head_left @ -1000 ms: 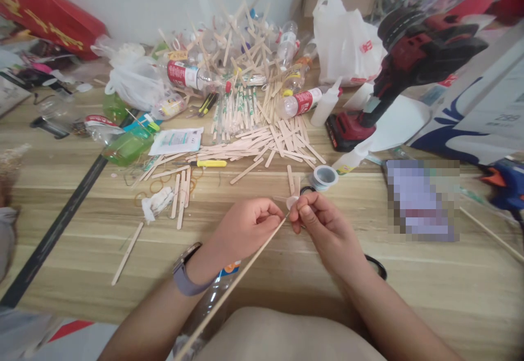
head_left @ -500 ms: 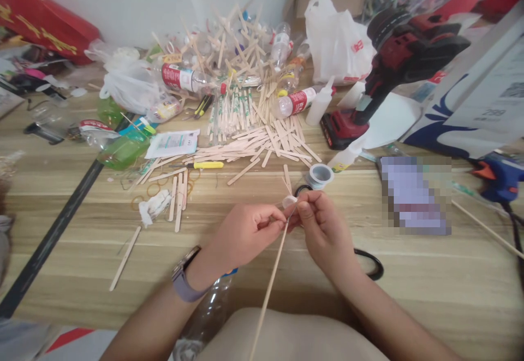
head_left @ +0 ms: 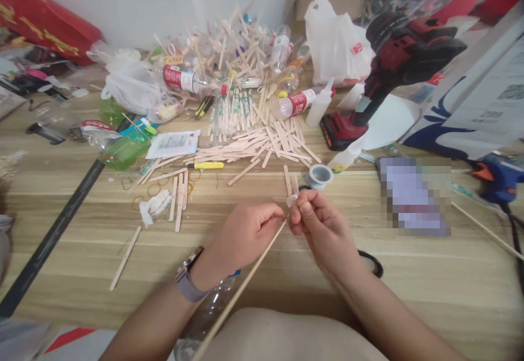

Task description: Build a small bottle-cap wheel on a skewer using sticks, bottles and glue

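Note:
A long thin wooden stick point(head_left: 245, 282) slants up from the bottom edge to my fingertips. My right hand point(head_left: 327, 230) is closed in a pinch at the stick's upper end. Close beside that end, my left hand point(head_left: 249, 235) has its fingers curled and pressed together; what they grip is hidden. A small whitish round piece point(head_left: 292, 200) shows just behind my right fingertips. Black-handled scissors point(head_left: 374, 265) lie partly covered by my right hand and wrist. Beyond my hands stands a small grey spool-like cup point(head_left: 320, 176), with flat craft sticks point(head_left: 287, 179) next to it.
Craft sticks point(head_left: 254, 145) are heaped mid-table, before plastic bottles point(head_left: 178, 78). A yellow cutter point(head_left: 208, 165) and crumpled tissue point(head_left: 155, 207) lie left. Rightward are a red-black power tool point(head_left: 360, 115), glue bottles point(head_left: 319, 107), a blurred-out phone point(head_left: 413, 197) and a blue glue gun point(head_left: 497, 178).
The stick's near end has swung to the left, so it slants more. The left hand has turned slightly, its fingers more curled. Both hands stay near the same place.

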`<state>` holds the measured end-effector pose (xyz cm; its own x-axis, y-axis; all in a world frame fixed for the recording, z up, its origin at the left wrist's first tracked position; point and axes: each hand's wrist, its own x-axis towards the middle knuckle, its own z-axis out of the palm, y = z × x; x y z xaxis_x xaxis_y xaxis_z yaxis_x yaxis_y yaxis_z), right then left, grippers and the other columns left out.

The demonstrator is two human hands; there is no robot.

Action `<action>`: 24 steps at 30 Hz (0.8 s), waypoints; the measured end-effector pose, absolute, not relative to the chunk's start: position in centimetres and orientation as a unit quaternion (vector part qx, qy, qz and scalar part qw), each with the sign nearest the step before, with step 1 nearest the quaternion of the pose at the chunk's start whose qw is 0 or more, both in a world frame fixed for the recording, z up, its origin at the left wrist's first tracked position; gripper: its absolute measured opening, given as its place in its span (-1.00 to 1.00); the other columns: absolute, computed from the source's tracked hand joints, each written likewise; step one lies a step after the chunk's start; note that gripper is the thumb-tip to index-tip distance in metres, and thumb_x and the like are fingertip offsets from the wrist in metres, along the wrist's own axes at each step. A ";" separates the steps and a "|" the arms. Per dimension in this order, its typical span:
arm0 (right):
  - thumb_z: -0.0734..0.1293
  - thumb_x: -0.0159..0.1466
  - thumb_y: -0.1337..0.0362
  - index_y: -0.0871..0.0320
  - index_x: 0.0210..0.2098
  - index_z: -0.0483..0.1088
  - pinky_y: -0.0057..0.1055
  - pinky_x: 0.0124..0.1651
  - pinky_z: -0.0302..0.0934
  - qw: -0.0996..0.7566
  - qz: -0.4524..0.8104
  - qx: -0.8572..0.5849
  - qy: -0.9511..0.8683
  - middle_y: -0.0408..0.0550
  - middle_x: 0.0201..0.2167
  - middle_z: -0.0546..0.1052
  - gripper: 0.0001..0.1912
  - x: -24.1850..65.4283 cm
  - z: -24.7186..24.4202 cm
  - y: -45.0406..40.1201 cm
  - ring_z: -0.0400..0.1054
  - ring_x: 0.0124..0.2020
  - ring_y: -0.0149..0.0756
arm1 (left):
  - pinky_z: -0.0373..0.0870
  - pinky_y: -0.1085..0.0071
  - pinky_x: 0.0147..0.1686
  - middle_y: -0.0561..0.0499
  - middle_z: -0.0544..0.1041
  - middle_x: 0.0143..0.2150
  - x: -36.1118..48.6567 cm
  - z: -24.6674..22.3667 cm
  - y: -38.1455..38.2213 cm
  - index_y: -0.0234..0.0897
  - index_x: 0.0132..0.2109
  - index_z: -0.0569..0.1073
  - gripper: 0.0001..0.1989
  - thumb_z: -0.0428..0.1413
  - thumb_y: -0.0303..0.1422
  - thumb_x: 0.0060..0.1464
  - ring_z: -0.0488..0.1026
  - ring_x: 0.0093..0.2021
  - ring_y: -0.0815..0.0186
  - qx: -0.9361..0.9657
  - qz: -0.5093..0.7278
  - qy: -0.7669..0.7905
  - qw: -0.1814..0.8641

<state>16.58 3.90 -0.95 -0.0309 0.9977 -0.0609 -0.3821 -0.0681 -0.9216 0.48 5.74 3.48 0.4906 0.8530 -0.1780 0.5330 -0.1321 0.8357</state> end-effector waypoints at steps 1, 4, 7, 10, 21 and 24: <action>0.38 0.26 0.08 0.09 -0.36 0.30 -0.49 -0.47 0.16 0.566 0.602 -0.408 -0.389 -0.27 -0.57 0.39 -0.74 16.6 -1.0 3.9 0.24 -0.57 -0.48 | 0.03 0.51 -0.51 0.20 0.21 -0.61 0.5 3.4 5.7 -0.24 -0.33 0.53 -0.71 -0.02 -0.27 0.26 0.11 -0.57 0.47 0.731 0.178 0.475 0.457; 0.36 0.28 0.06 0.10 -0.37 0.29 -0.49 -0.48 0.13 0.556 0.590 -0.415 -0.413 -0.27 -0.58 0.37 -0.73 16.8 -1.1 4.1 0.21 -0.57 -0.48 | 0.05 0.52 -0.50 0.18 0.28 -0.58 0.5 3.2 5.7 -0.24 -0.33 0.54 -0.74 0.01 -0.30 0.25 0.16 -0.55 0.47 0.732 0.185 0.473 0.455; 0.33 0.30 0.04 0.10 -0.37 0.28 -0.50 -0.50 0.12 0.546 0.574 -0.419 -0.444 -0.26 -0.59 0.36 -0.72 17.1 -1.1 4.1 0.20 -0.59 -0.48 | 0.06 0.52 -0.49 0.18 0.32 -0.57 0.6 3.1 5.8 -0.24 -0.32 0.55 -0.76 0.02 -0.33 0.23 0.19 -0.54 0.46 0.730 0.188 0.473 0.457; 0.31 0.31 0.02 0.10 -0.38 0.28 -0.49 -0.48 0.17 0.531 0.554 -0.422 -0.483 -0.24 -0.57 0.39 -0.71 17.5 -1.0 4.1 0.25 -0.57 -0.46 | 0.02 0.51 -0.53 0.19 0.27 -0.61 0.6 3.2 6.0 -0.23 -0.30 0.56 -0.76 0.02 -0.33 0.22 0.15 -0.57 0.47 0.714 0.179 0.479 0.478; 0.32 0.27 -0.06 0.10 -0.37 0.27 -0.42 -0.47 0.26 0.468 0.595 -0.420 -0.501 -0.17 -0.57 0.48 -0.65 17.8 -0.4 4.2 0.37 -0.57 -0.38 | 0.21 0.50 -0.43 0.09 0.54 -0.42 0.7 2.9 5.7 -0.24 -0.24 0.47 -0.79 -0.03 -0.29 0.24 0.40 -0.44 0.40 0.673 0.214 0.496 0.505; 0.35 0.25 -0.05 0.11 -0.36 0.28 -0.42 -0.48 0.24 0.463 0.622 -0.424 -0.469 -0.18 -0.55 0.50 -0.65 17.8 -0.4 4.3 0.37 -0.58 -0.39 | 0.27 0.49 -0.36 0.06 0.58 -0.35 0.7 3.0 5.9 -0.25 -0.29 0.44 -0.79 0.00 -0.25 0.23 0.45 -0.36 0.37 0.656 0.212 0.475 0.547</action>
